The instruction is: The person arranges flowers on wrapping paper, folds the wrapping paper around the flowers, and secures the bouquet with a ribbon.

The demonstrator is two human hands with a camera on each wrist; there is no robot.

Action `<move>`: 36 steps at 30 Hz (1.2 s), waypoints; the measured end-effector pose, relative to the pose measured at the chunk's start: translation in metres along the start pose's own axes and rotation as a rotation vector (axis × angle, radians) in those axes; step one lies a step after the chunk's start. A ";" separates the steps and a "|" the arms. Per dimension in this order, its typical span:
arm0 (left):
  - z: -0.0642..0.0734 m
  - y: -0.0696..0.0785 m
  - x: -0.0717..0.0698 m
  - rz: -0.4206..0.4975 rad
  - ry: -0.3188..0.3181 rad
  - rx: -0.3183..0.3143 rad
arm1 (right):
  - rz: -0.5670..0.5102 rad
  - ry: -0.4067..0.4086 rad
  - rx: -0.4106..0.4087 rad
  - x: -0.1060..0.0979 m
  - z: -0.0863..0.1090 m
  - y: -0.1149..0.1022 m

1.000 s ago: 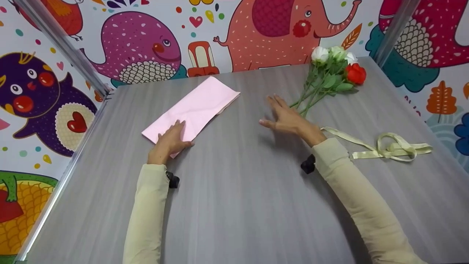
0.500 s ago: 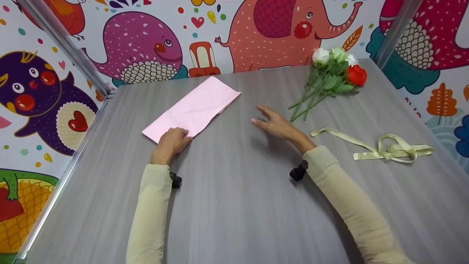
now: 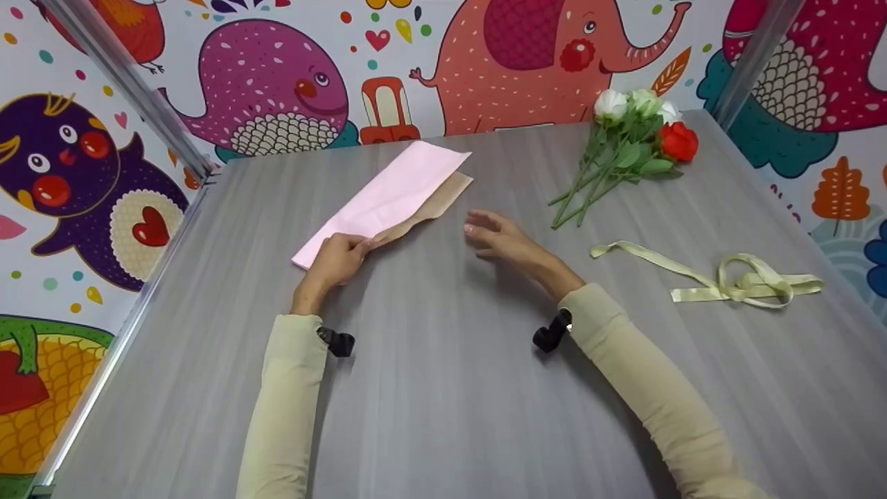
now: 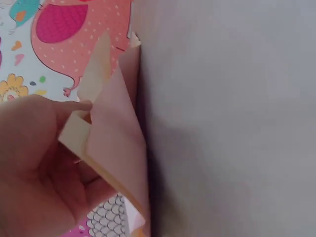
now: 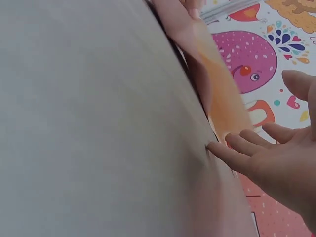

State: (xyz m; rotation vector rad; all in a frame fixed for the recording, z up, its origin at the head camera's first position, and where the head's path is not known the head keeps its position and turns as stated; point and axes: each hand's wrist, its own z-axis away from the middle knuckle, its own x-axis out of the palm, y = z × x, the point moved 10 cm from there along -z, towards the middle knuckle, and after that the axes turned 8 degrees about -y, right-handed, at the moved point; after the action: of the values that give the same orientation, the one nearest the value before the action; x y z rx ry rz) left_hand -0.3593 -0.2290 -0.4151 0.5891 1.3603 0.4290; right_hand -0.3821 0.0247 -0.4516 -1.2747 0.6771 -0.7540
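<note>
A folded pink sheet of wrapping paper (image 3: 388,194) with a tan inner side lies slantwise on the left half of the table. My left hand (image 3: 336,262) pinches its near edge between thumb and fingers. In the left wrist view, the layers of paper (image 4: 118,128) stand apart beside that hand (image 4: 29,158). To the right of the sheet, my right hand (image 3: 513,242) hovers with loosely bent fingers and holds nothing. The right wrist view has this hand (image 5: 281,163) with fingers spread, near the paper's raised tan side (image 5: 224,98).
Artificial roses (image 3: 627,156), white and red with green stems, lie at the back right of the grey table (image 3: 443,388). A pale yellow ribbon (image 3: 693,294) lies loosely looped in front of them. Walls printed with cartoon animals stand behind and at the sides.
My left hand went from resting flat on the paper to pinching its near edge. The upper layer has lifted, baring the tan side. My right hand has moved left, away from the flower stems.
</note>
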 end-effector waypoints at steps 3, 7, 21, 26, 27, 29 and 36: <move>0.000 0.012 0.000 0.057 0.014 0.010 | -0.087 -0.011 0.025 0.011 -0.002 0.002; 0.000 0.028 0.004 0.135 0.020 0.024 | -0.202 -0.037 0.056 0.025 -0.007 0.005; 0.010 0.046 -0.001 0.399 -0.018 0.084 | -0.333 0.200 0.004 0.006 -0.010 0.008; 0.018 0.039 -0.015 0.522 -0.034 0.091 | -0.278 0.350 -0.008 -0.014 -0.001 0.006; 0.020 0.037 -0.017 0.543 -0.035 0.093 | -0.265 0.369 -0.008 -0.017 0.000 0.007; 0.022 0.032 -0.020 0.582 -0.041 0.093 | -0.230 0.398 -0.004 -0.023 0.003 0.007; 0.029 0.007 -0.035 0.701 0.003 0.047 | -0.098 0.476 -0.024 -0.041 0.017 0.005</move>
State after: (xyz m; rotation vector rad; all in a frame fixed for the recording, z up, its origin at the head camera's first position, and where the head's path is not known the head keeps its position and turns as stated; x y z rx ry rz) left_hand -0.3367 -0.2488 -0.3803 1.1064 1.1387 0.9613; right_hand -0.3920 0.0683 -0.4525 -1.1627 1.0124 -1.1513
